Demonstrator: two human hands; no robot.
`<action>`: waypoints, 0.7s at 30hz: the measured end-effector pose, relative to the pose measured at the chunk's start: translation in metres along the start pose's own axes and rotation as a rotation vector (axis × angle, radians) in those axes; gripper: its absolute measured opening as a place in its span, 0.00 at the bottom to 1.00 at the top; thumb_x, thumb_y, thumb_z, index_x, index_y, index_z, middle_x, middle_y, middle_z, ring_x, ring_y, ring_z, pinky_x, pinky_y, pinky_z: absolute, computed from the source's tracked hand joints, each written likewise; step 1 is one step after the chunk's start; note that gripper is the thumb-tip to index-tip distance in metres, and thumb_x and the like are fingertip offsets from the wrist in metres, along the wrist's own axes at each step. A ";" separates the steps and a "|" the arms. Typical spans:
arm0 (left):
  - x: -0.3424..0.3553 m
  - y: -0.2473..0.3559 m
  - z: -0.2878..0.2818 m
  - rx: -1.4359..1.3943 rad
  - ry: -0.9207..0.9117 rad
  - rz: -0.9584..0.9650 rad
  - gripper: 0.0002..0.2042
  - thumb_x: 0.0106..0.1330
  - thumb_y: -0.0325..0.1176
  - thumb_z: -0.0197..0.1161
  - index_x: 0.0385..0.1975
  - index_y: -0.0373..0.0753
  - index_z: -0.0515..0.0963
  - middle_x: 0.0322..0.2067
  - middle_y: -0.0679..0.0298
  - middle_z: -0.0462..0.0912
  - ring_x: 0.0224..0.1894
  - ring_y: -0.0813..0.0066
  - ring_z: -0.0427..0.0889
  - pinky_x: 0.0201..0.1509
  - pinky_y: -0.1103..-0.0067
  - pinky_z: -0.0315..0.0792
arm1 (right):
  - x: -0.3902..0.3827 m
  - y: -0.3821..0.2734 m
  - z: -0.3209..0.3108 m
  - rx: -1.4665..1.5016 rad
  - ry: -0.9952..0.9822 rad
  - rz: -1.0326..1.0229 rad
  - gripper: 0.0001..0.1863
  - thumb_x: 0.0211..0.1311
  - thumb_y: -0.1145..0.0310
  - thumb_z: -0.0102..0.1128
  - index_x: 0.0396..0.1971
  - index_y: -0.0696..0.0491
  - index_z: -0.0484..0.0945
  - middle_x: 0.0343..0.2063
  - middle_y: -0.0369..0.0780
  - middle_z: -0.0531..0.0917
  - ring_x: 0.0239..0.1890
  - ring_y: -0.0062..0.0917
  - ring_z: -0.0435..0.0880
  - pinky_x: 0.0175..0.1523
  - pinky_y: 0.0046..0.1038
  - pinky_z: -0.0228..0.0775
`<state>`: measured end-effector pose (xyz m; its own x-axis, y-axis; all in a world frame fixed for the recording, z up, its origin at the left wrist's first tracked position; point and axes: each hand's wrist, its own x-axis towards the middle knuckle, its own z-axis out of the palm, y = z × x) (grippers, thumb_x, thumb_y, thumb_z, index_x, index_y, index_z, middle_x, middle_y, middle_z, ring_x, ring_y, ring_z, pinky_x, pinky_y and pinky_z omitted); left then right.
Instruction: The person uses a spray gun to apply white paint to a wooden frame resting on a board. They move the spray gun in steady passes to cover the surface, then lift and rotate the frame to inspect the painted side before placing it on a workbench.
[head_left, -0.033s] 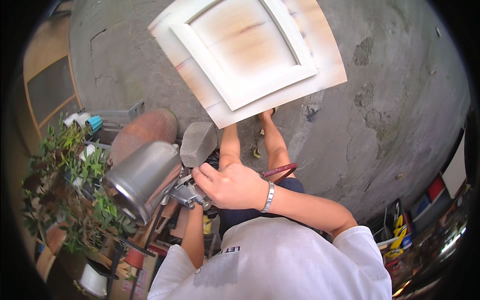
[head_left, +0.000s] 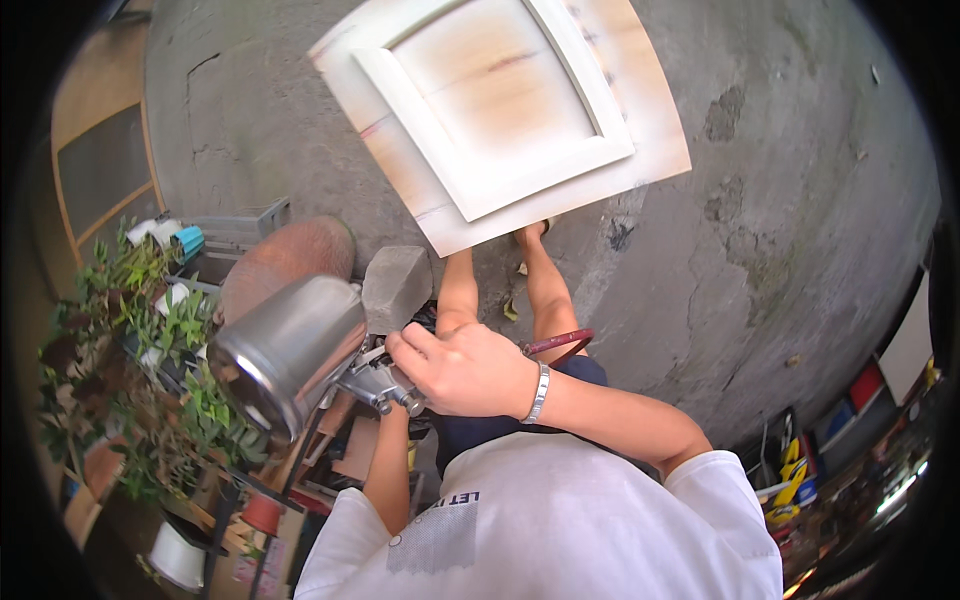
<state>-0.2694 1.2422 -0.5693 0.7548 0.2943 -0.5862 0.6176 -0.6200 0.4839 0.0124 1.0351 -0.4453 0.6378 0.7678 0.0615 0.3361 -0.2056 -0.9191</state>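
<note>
My right hand (head_left: pixel 455 365) is closed around the body of a metal spray gun (head_left: pixel 375 385). The gun's silver cup (head_left: pixel 290 350) sticks out to the left, tilted over. A dark red hose (head_left: pixel 560 340) shows behind my right wrist, which wears a metal band. My left forearm (head_left: pixel 388 465) rises on the left and passes behind the gun, so my left hand and its fingers are hidden. Beyond my legs is a panel (head_left: pixel 510 85) with a raised frame, coated white with brownish patches showing through. What holds the panel up is hidden.
A grey block (head_left: pixel 397 288) stands left of my legs, beside a rounded reddish-brown object (head_left: pixel 290 265) and a grey crate (head_left: pixel 235 230). Potted plants (head_left: pixel 190 330) crowd the left side. Cracked concrete floor (head_left: pixel 780 180) stretches right. Various tools and yellow items (head_left: pixel 792 475) lie at the lower right.
The view has shifted very slightly. My right hand keeps the same hold on the spray gun, whose cup appears a touch higher.
</note>
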 end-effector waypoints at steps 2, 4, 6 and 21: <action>-0.001 0.018 0.003 -0.043 0.036 0.064 0.13 0.63 0.38 0.63 0.41 0.35 0.78 0.34 0.51 0.81 0.39 0.50 0.80 0.43 0.60 0.72 | 0.010 -0.025 -0.009 -0.022 -0.013 -0.006 0.22 0.52 0.69 0.65 0.46 0.62 0.73 0.30 0.40 0.76 0.18 0.30 0.79 0.21 0.29 0.72; -0.024 0.035 0.002 -0.094 0.109 0.089 0.14 0.63 0.38 0.63 0.42 0.35 0.78 0.35 0.51 0.82 0.40 0.49 0.80 0.44 0.60 0.73 | 0.020 -0.059 -0.010 -0.022 -0.057 -0.056 0.23 0.50 0.68 0.66 0.47 0.60 0.73 0.30 0.41 0.76 0.20 0.33 0.80 0.24 0.32 0.74; -0.042 0.054 -0.003 -0.156 0.182 0.133 0.15 0.63 0.39 0.63 0.43 0.36 0.78 0.36 0.51 0.82 0.40 0.49 0.81 0.45 0.59 0.73 | 0.031 -0.096 -0.010 -0.031 -0.128 -0.116 0.25 0.48 0.68 0.68 0.47 0.59 0.73 0.31 0.41 0.76 0.21 0.35 0.80 0.26 0.33 0.75; -0.268 0.170 -0.177 -1.362 0.298 0.577 0.26 0.79 0.39 0.49 0.71 0.37 0.53 0.45 0.64 0.79 0.47 0.76 0.77 0.51 0.76 0.71 | -0.017 -0.414 0.119 0.189 -0.168 -0.310 0.09 0.66 0.71 0.62 0.41 0.61 0.81 0.29 0.39 0.85 0.25 0.18 0.81 0.30 0.22 0.69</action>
<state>-0.3279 1.1869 -0.2150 0.8712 0.4892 -0.0419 -0.1703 0.3812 0.9087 -0.2200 1.1794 -0.1126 0.3990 0.8674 0.2973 0.3513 0.1549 -0.9234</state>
